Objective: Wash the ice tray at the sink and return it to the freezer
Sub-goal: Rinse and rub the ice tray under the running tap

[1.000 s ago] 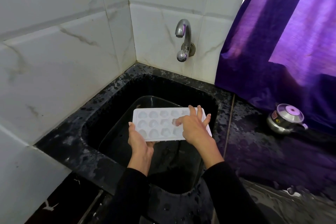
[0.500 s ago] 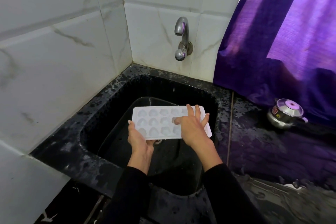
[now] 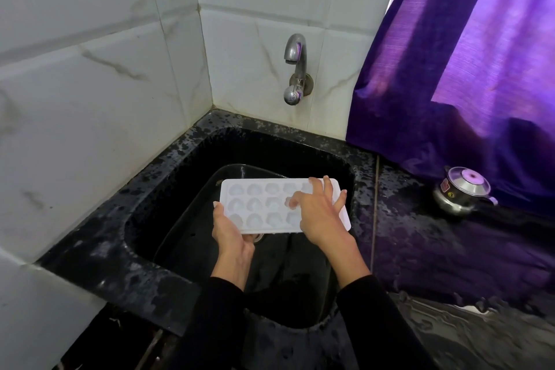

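A white ice tray (image 3: 261,204) is held level over the black sink (image 3: 186,177), below the wall tap (image 3: 295,69); its near-left corner is gripped by the left hand (image 3: 229,230), whose fingers are hidden beneath it. The right hand (image 3: 319,215) is laid on the tray's right end with spread fingers, the thumb bent into a cavity, so several cavities are covered. A steel pot (image 3: 462,191) is seen on the counter, partly lost in purple curtain (image 3: 450,69) shadow.

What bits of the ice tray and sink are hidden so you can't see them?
Head view only:
- Ice tray: its right-hand cups lie under the right hand; its underside faces away.
- Left hand: fingers tucked beneath the tray.
- Sink: the drain is mostly behind the tray.
- Tap: no stream visible.
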The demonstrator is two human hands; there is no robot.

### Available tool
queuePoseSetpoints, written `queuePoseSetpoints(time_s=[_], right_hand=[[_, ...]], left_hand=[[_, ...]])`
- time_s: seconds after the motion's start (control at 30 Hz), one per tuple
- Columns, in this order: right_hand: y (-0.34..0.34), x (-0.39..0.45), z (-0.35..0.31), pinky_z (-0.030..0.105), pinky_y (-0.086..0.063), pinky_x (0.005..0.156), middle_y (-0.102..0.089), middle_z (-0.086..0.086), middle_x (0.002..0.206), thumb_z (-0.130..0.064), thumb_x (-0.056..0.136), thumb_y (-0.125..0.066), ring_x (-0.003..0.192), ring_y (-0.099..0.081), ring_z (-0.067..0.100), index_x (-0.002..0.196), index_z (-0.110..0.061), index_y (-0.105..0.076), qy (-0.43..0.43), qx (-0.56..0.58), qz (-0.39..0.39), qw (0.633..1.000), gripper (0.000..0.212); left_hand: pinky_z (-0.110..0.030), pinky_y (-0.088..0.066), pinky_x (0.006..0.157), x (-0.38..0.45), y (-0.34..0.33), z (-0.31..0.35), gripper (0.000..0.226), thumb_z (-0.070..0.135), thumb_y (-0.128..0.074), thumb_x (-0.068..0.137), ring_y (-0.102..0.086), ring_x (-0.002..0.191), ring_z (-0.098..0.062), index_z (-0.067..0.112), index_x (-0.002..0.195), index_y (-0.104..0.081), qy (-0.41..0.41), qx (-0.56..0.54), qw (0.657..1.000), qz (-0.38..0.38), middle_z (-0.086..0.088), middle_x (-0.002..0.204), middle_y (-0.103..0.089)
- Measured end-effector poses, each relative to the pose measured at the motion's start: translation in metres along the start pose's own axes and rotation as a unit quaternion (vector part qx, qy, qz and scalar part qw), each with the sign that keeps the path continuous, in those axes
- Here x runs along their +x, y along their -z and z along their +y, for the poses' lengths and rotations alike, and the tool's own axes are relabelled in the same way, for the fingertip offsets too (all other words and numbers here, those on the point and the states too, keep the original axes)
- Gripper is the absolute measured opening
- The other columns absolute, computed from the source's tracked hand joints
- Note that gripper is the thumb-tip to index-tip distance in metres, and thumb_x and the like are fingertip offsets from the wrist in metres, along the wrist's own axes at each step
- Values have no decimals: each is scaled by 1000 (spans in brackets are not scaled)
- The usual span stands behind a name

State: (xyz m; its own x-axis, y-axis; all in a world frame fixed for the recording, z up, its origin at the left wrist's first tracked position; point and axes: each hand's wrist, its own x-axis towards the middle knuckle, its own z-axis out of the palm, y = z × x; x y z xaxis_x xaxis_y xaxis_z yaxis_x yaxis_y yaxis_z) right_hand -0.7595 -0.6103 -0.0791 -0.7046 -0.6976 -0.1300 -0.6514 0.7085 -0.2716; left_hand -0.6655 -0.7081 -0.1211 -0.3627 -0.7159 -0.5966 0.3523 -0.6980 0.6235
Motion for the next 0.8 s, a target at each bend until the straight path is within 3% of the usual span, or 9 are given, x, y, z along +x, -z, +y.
queuePoseSetpoints(time_s=[0.1,0.2,0.47,0.63,0.8], right_hand=[[-1,1,0,62,9,113,-5,12,156,21,71,-45,145,16,34,121,-24,-48,22,11,24,999,67],[-2,5,-3,61,12,112,-4,12,156,22,70,-44,145,18,34,119,-26,-50,41,17,29,999,68],[-4,14,-17,62,11,112,10,10,160,20,77,-48,144,21,36,130,-36,-54,56,-16,-17,998,77],[-5,18,-16,64,12,110,1,9,160,21,76,-49,144,21,35,123,-37,-60,58,-7,-22,998,75],[3,18,-15,64,13,110,-1,11,159,17,77,-51,144,22,36,118,-32,-64,49,-20,-26,998,65]], left_hand=[[-48,-55,81,-3,-4,-2,44,52,-37,99,-68,86,-29,17,100,-64,-5,4,1000,4,-9,96,-71],[-43,-57,73,-3,-7,-2,44,52,-38,98,-68,81,-28,17,98,-64,-8,-1,1000,4,-7,92,-71],[-41,-56,72,-2,-9,-3,46,53,-38,98,-69,80,-28,16,100,-65,-18,13,1000,10,-8,91,-72],[-45,-55,80,0,-10,-4,43,52,-38,99,-69,72,-25,17,95,-64,-30,18,999,16,-5,83,-72],[-43,-57,75,3,-10,-6,44,53,-39,98,-69,82,-27,17,100,-65,-17,13,1000,11,-7,92,-73]])
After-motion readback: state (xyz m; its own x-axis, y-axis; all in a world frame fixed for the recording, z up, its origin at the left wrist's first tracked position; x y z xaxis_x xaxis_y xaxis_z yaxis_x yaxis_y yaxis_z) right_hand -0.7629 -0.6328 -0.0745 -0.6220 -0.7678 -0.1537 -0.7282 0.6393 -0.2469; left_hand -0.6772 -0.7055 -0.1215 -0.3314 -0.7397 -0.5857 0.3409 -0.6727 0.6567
